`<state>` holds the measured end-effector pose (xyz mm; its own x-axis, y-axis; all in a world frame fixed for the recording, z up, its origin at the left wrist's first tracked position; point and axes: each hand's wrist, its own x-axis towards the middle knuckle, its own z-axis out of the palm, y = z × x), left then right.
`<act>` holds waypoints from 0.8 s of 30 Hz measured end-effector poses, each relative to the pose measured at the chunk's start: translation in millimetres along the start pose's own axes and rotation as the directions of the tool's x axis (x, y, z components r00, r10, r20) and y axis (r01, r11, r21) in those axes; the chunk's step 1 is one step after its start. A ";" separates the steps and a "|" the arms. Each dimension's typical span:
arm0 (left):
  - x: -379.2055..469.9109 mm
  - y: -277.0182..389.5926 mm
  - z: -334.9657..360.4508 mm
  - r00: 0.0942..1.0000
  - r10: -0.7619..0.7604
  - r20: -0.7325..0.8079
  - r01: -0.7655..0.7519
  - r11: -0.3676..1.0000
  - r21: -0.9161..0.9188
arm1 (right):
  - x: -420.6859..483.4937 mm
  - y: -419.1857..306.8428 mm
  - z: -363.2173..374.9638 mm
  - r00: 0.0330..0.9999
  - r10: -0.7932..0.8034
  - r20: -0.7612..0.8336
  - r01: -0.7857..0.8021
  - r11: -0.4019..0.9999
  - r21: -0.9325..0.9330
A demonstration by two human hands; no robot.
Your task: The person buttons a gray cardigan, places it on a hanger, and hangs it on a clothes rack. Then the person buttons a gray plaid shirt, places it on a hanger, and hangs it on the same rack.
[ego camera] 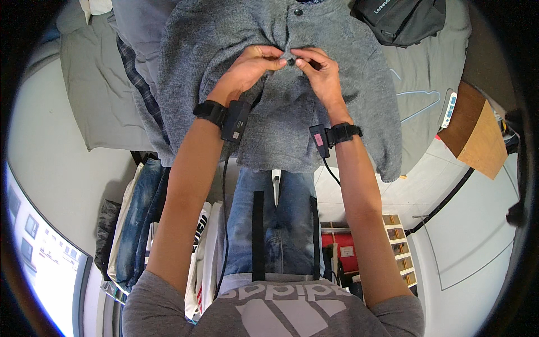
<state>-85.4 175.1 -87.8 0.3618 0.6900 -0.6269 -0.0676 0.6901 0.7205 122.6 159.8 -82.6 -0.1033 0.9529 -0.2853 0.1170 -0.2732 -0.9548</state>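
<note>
A grey knit button-up cardigan point(282, 126) lies spread on the bed, its lower hem hanging over the edge nearest me. My left hand point(254, 63) pinches the front placket between thumb and fingers, just left of a dark button point(291, 62). From the right, my right hand point(316, 65) grips the placket's other side, with the thumb tip at that button. Whether the button is through its hole cannot be told. Another dark button point(298, 12) shows higher on the front. Each wrist wears a black strap with a small black device.
A black bag point(402, 21) lies at the bed's upper right. Beside the right sleeve are a light blue hanger point(419, 92) and a white power strip point(449, 110). Grey bedding point(92, 92) and a plaid garment point(139, 80) are at left; clothes such as jeans point(137, 223) hang below.
</note>
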 end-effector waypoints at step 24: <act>-40.7 -59.6 5.6 0.914 0.357 -0.193 0.079 0.311 0.947 | -37.1 20.6 63.7 0.902 -0.132 0.411 0.415 0.524 -0.744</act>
<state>-90.8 104.6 -103.5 0.1268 0.9191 -0.3730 0.8882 0.0623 0.4553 65.9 110.4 -97.0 -0.5141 0.8416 -0.1654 0.7531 0.3507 -0.5566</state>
